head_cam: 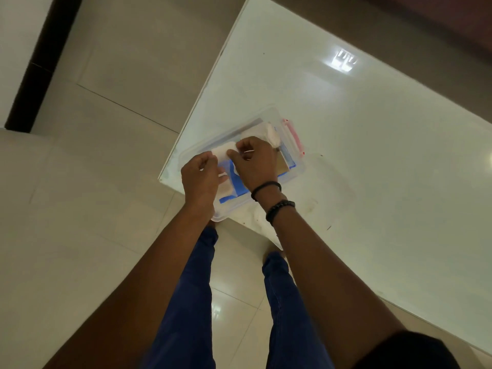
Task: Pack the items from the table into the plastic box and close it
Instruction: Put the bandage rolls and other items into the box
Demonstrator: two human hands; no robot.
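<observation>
Box (295,174) sits at the desk (372,134) corner, lid off, clear plastic, and both hands are down in it. Nearest us, the left hand (199,179) is curled at the box's 8 o'clock side, fingers closed on the end of a white pad (222,153). Just beside it at 3 o'clock, the right hand (255,163) pinches the same pad from above, thumb and fingertips tight together; two dark bands (279,206) ring that wrist. Under the hands lies something blue (239,186), with a brown card (282,165) at its 2 o'clock. Further in, a white roll (271,134) lies against the far wall. Beyond that, at 1 o'clock, a pink latch (294,137) hangs on the box's end.
</observation>
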